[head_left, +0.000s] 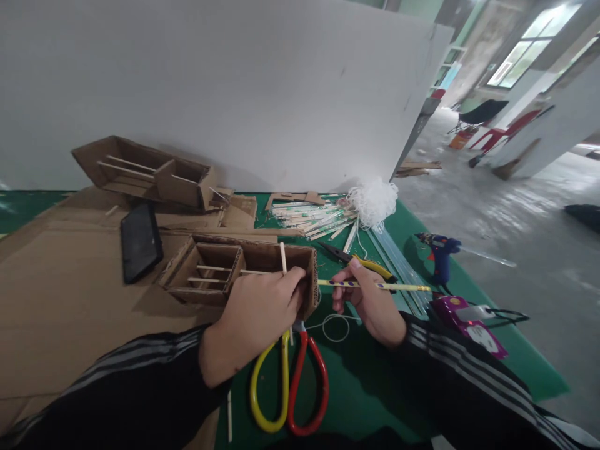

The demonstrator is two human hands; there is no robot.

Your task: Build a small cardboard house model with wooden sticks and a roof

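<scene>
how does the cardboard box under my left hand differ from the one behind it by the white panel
Your left hand reaches over the near box; no hand touches the far box. The near box lies closer to you, while the far box sits by the white panel. Both are open cardboard boxes with a divider and thin pale rods inside.

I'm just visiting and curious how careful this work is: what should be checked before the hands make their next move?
1. Pencil held: ok, in the right hand.
2. Pencil tip in sight: not ok, it's hidden at the box's end wall.
3. Box gripped firmly: cannot tell; the left hand is over its near side.
4. Scissors shut: cannot tell, blades hidden.
5. Glue gun apart from both hands: ok.
</scene>
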